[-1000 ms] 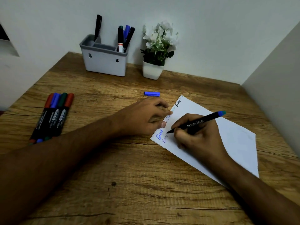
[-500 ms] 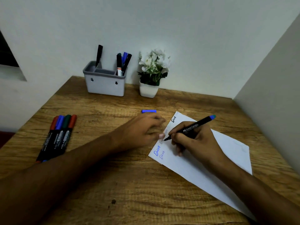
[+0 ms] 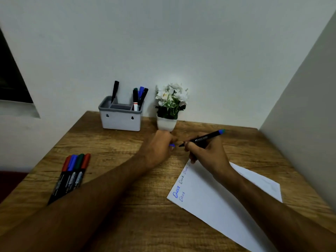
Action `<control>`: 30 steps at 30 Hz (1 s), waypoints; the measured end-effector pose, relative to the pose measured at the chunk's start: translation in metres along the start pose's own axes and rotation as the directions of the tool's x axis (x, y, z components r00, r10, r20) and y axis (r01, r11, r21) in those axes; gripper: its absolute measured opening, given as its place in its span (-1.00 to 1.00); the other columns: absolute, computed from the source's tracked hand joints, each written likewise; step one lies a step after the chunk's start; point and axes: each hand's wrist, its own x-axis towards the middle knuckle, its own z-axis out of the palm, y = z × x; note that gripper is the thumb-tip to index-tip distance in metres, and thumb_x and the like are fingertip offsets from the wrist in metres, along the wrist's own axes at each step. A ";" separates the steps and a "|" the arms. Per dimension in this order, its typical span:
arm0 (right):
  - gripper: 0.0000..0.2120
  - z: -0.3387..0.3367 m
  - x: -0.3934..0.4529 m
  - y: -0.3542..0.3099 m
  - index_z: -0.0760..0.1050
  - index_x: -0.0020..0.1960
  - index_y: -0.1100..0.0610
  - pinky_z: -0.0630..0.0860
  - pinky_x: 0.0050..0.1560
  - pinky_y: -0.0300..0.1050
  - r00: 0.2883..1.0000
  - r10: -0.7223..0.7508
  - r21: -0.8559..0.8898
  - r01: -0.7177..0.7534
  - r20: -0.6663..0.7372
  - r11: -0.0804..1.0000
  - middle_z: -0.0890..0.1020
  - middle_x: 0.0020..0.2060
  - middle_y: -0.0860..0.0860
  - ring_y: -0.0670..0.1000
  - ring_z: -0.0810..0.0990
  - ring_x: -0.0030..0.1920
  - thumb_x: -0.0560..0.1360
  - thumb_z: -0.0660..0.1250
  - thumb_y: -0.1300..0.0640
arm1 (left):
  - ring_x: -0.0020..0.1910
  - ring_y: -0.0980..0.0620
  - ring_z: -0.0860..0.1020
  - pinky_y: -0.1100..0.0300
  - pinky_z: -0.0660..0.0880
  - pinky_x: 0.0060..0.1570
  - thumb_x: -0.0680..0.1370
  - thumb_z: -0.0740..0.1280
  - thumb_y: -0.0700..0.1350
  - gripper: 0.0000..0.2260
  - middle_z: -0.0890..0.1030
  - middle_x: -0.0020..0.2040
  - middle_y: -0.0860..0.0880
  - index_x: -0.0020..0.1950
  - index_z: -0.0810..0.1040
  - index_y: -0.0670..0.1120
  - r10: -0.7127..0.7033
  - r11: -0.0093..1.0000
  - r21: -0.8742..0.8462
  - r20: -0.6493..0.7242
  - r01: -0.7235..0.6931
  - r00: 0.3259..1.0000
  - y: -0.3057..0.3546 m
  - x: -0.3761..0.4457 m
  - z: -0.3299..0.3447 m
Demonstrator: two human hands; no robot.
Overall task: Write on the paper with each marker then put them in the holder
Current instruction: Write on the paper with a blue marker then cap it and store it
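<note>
My right hand grips an uncapped black marker with a blue end, lifted off the white paper, its tip pointing left. My left hand is closed around the blue cap, which peeks out between the fingers a little left of the marker tip. The paper lies at the front right with several small written words along its left edge. A grey holder at the back of the desk has several markers standing in it.
Several capped markers lie side by side on the wooden desk at the left, partly under my left forearm. A small white pot with white flowers stands right of the holder. A wall panel borders the desk's right side.
My right hand lifted the marker off the paper and moved toward the back. My left hand left the paper's edge and picked up the blue cap. The camera tilted up.
</note>
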 end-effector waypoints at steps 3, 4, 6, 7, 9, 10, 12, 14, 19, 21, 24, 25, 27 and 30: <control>-0.89 -0.002 0.000 0.005 0.69 -0.12 0.26 0.53 -0.45 -0.21 1.000 -0.002 -0.049 0.002 0.003 0.999 0.66 -0.43 0.05 -0.05 0.59 -0.49 0.50 0.41 0.40 | -0.04 0.09 0.61 0.13 0.58 0.01 0.51 0.40 -0.16 -0.76 0.69 0.01 0.02 0.14 0.68 0.03 -0.012 1.000 -0.024 -0.006 0.012 1.000 -0.001 0.000 0.003; -0.89 -0.003 -0.001 0.006 0.70 -0.11 0.24 0.53 -0.42 -0.24 1.000 -0.006 -0.058 0.006 -0.002 0.998 0.66 -0.44 0.02 -0.06 0.60 -0.49 0.50 0.42 0.39 | 0.00 0.08 0.62 0.17 0.58 0.06 0.50 0.42 -0.17 -0.74 0.69 0.05 0.01 0.18 0.67 0.00 -0.048 0.997 -0.059 -0.035 0.046 0.998 -0.001 0.000 0.003; -0.87 -0.005 -0.003 0.007 0.71 -0.10 0.21 0.56 -0.38 -0.21 0.999 -0.031 -0.052 0.031 -0.015 0.998 0.68 -0.41 0.07 -0.01 0.63 -0.46 0.50 0.43 0.39 | -0.02 0.12 0.63 0.41 0.52 -0.01 0.51 0.44 -0.17 -0.74 0.69 0.08 0.01 0.19 0.67 -0.05 -0.197 0.957 -0.234 -0.085 0.173 0.977 0.002 -0.002 -0.001; -0.86 -0.006 -0.005 0.006 0.72 -0.10 0.20 0.59 -0.36 -0.15 0.999 -0.048 -0.032 0.048 -0.019 0.998 0.69 -0.38 0.12 0.07 0.65 -0.42 0.51 0.43 0.38 | -0.06 0.14 0.62 0.52 0.48 -0.13 0.51 0.44 -0.19 -0.77 0.69 0.07 0.00 0.17 0.68 -0.07 -0.299 0.894 -0.371 -0.073 0.253 0.951 0.004 -0.002 -0.004; -0.84 -0.007 -0.008 0.004 0.73 -0.10 0.22 0.64 -0.31 -0.05 0.996 -0.089 0.014 0.090 -0.018 0.996 0.71 -0.32 0.18 0.19 0.68 -0.34 0.54 0.40 0.38 | -0.07 0.09 0.63 0.46 0.52 -0.23 0.53 0.42 -0.25 -0.84 0.68 0.06 -0.08 0.10 0.68 -0.16 -0.506 0.557 -0.725 0.092 0.407 0.857 0.008 -0.004 -0.010; -0.83 -0.006 -0.010 0.003 0.73 -0.08 0.22 0.65 -0.29 -0.06 0.994 -0.106 0.024 0.107 -0.012 0.994 0.72 -0.31 0.17 0.18 0.69 -0.33 0.55 0.39 0.39 | -0.08 0.03 0.64 0.34 0.60 -0.22 0.54 0.40 -0.29 -0.86 0.67 0.05 -0.13 0.07 0.67 -0.22 -0.563 0.295 -0.839 0.234 0.457 0.792 0.012 -0.006 -0.014; -0.84 -0.005 -0.012 0.002 0.72 -0.06 0.22 0.66 -0.28 -0.06 0.989 -0.145 0.009 0.145 0.008 0.989 0.72 -0.31 0.13 0.12 0.71 -0.34 0.55 0.38 0.40 | -0.09 -0.07 0.65 0.14 0.64 -0.15 0.54 0.36 -0.36 -0.89 0.64 0.03 -0.21 0.05 0.61 -0.31 -0.575 -0.107 -0.870 0.448 0.481 0.684 0.017 -0.009 -0.020; -0.86 -0.002 -0.015 0.002 0.71 -0.04 0.22 0.69 -0.27 0.04 0.980 -0.199 -0.028 0.200 0.016 0.979 0.72 -0.32 0.12 0.13 0.72 -0.34 0.53 0.41 0.39 | -0.07 -0.11 0.65 0.07 0.62 -0.09 0.54 0.32 -0.39 -0.89 0.62 0.05 -0.24 0.05 0.58 -0.35 -0.557 -0.265 -0.848 0.523 0.459 0.645 0.018 -0.012 -0.022; -0.86 0.001 -0.018 0.002 0.71 -0.03 0.18 0.68 -0.25 0.21 0.968 -0.250 -0.045 0.250 0.016 0.967 0.72 -0.30 0.07 0.12 0.72 -0.32 0.52 0.43 0.37 | -0.08 -0.11 0.66 0.08 0.63 -0.10 0.55 0.32 -0.39 -0.93 0.62 0.04 -0.25 0.00 0.57 -0.33 -0.556 -0.301 -0.845 0.532 0.442 0.639 0.021 -0.015 -0.021; -0.86 0.001 -0.017 0.003 0.71 -0.03 0.17 0.67 -0.25 0.23 0.968 -0.251 -0.048 0.252 0.024 0.967 0.72 -0.30 0.06 0.11 0.72 -0.32 0.52 0.43 0.36 | -0.07 -0.12 0.66 0.08 0.64 -0.09 0.55 0.32 -0.39 -0.91 0.62 0.06 -0.26 0.03 0.56 -0.35 -0.540 -0.305 -0.845 0.534 0.440 0.651 0.024 -0.016 -0.021; -0.90 0.003 -0.017 0.005 0.67 -0.04 0.17 0.66 -0.25 0.28 0.974 -0.226 -0.036 0.226 0.009 0.973 0.73 -0.27 0.07 0.12 0.73 -0.31 0.52 0.46 0.34 | -0.08 -0.13 0.68 0.08 0.64 -0.05 0.55 0.33 -0.39 -0.90 0.62 0.04 -0.28 0.05 0.56 -0.36 -0.525 -0.294 -0.851 0.524 0.435 0.671 0.030 -0.018 -0.020; -0.92 0.003 -0.017 0.005 0.64 -0.05 0.18 0.65 -0.26 0.29 0.977 -0.214 -0.028 0.214 -0.001 0.976 0.72 -0.26 0.07 0.13 0.73 -0.31 0.52 0.47 0.32 | -0.09 -0.14 0.68 0.09 0.64 -0.05 0.54 0.33 -0.38 -0.88 0.63 0.03 -0.28 0.06 0.56 -0.36 -0.529 -0.297 -0.853 0.522 0.430 0.669 0.031 -0.018 -0.020; -0.91 0.002 -0.016 0.006 0.62 -0.10 0.16 0.63 -0.27 0.27 0.971 -0.237 -0.050 0.236 -0.014 0.970 0.71 -0.28 0.05 0.13 0.72 -0.30 0.51 0.51 0.28 | -0.05 -0.16 0.68 0.07 0.63 0.01 0.54 0.33 -0.38 -0.86 0.63 0.05 -0.29 0.09 0.55 -0.37 -0.533 -0.324 -0.853 0.521 0.408 0.666 0.032 -0.019 -0.021; -0.91 0.002 -0.013 0.008 0.71 -0.09 0.11 0.65 -0.13 0.21 0.951 -0.309 -0.120 0.307 0.008 0.944 0.75 -0.22 -0.01 0.06 0.73 -0.18 0.46 0.56 0.26 | -0.11 -0.14 0.67 0.10 0.64 -0.06 0.55 0.33 -0.38 -0.89 0.63 0.04 -0.30 0.05 0.55 -0.38 -0.518 -0.370 -0.845 0.533 0.387 0.669 0.034 -0.021 -0.023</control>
